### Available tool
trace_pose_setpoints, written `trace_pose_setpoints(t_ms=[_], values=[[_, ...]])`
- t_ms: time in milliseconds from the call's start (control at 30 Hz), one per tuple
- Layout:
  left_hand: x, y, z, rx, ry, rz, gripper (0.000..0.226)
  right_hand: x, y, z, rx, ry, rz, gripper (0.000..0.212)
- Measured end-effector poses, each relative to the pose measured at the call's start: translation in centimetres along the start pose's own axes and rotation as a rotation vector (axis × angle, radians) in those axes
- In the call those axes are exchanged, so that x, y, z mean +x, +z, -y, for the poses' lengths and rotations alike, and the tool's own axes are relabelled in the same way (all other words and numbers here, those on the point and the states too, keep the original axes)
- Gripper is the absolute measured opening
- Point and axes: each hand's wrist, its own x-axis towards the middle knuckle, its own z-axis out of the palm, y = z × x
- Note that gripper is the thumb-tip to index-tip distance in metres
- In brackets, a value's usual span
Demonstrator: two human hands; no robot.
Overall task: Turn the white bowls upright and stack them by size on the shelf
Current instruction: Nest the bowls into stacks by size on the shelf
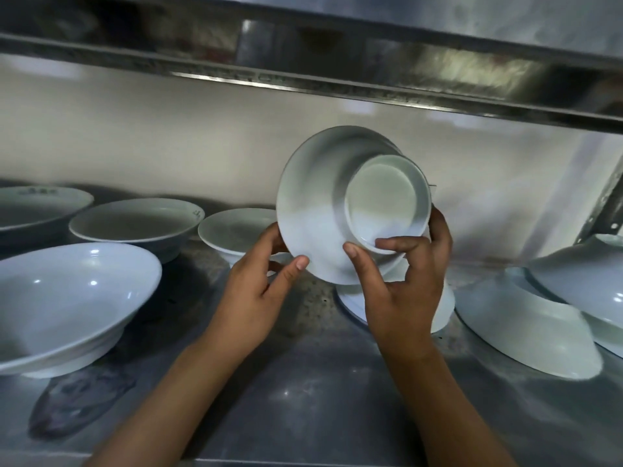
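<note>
We see a pale back wall (168,129) behind a scuffed, stained steel shelf (303,382), an upper steel shelf (337,72) catching blurred reflections overhead.

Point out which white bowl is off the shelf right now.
The bowl held up at centre by the left hand and right hand, its base facing the camera. Every other bowl rests on the steel shelf.
</note>
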Motion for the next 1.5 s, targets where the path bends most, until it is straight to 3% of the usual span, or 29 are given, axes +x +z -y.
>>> trace_pose_setpoints(t_ms=[267,433,600,833,1033,1167,1400,1500], values=[[-0.1,0.2,-0.3,-0.215,-0.104,-0.083,0.043,0.0,0.0,0.1,0.029,0.094,0.037,0.033],[-0.3,0.1,-0.6,-0.247,-0.071,-0.132,0.043,0.0,-0.1,0.2,0.04,0.119,0.069,0.059],[-0.7,-0.5,-0.4,0.048,0.07,-0.16,0.039,-0.2,0.3,0.3,0.075,0.171,0.173,0.1],[-0.4,-1.6,1.2,0.438,0.317,-0.173,0.013,-0.2,0.3,-0.1,0.042,0.415,0.364,0.125],[-0.5,-2.6,0.2,0.49,0.399,-0.211,0.017,0.2,0.2,-0.6,-0.022,0.447,0.509,0.115],[-1.4,-3.8,-0.3,0.631,0.501,-0.137,0.026,0.7,-0.1,-1.0,-0.107,0.394,0.526,0.069],[-3.8,-6.4,-2.3,0.746,0.513,-0.025,0.052,0.9,-0.4,-1.7,-0.216,0.295,0.365,0.048],[-4.5,-7.1,-3.3,0.778,0.603,-0.016,0.036,0.8,-0.7,-2.7,-0.206,0.334,0.311,0.044]])
